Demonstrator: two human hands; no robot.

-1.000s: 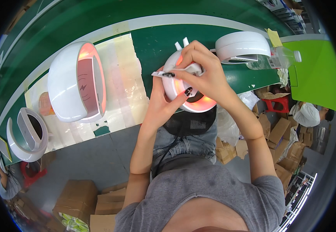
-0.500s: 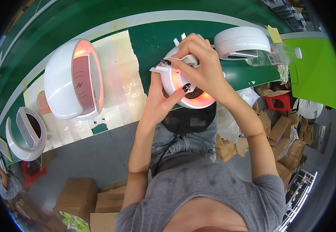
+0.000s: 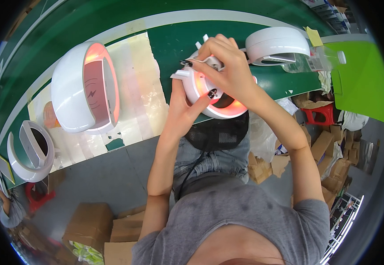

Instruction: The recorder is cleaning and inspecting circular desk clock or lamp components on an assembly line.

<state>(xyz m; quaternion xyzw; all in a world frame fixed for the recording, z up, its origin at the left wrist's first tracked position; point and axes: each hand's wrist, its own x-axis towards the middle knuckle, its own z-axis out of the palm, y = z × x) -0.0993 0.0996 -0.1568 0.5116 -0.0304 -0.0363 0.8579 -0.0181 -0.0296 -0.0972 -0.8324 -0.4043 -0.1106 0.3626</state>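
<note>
A round white lamp (image 3: 228, 113) glows pink-orange at the near edge of the green table, in front of my body. My left hand (image 3: 181, 108) grips its left side, with the thumb, dark-nailed, pressed on the face by the inner opening. Over the top of the lamp bends my right hand (image 3: 232, 73), its fingers closed on a crumpled whitish cloth (image 3: 215, 63) against the shell. Part of the cloth and the upper lamp are hidden by the right hand. White prongs (image 3: 202, 42) stick up just beyond it.
Left on a taped paper sheet (image 3: 143, 88) stands a larger lit white lamp (image 3: 70, 88); a smaller unlit one (image 3: 31, 170) is at the table's left end. Another white lamp (image 3: 278, 42) and a clear bottle (image 3: 329, 60) lie right. Cardboard boxes (image 3: 88, 225) crowd the floor.
My right hand and the cloth have shifted slightly up and left over the lamp, and the right elbow has swung outward. The left hand keeps its grip; the whole view has moved slightly.
</note>
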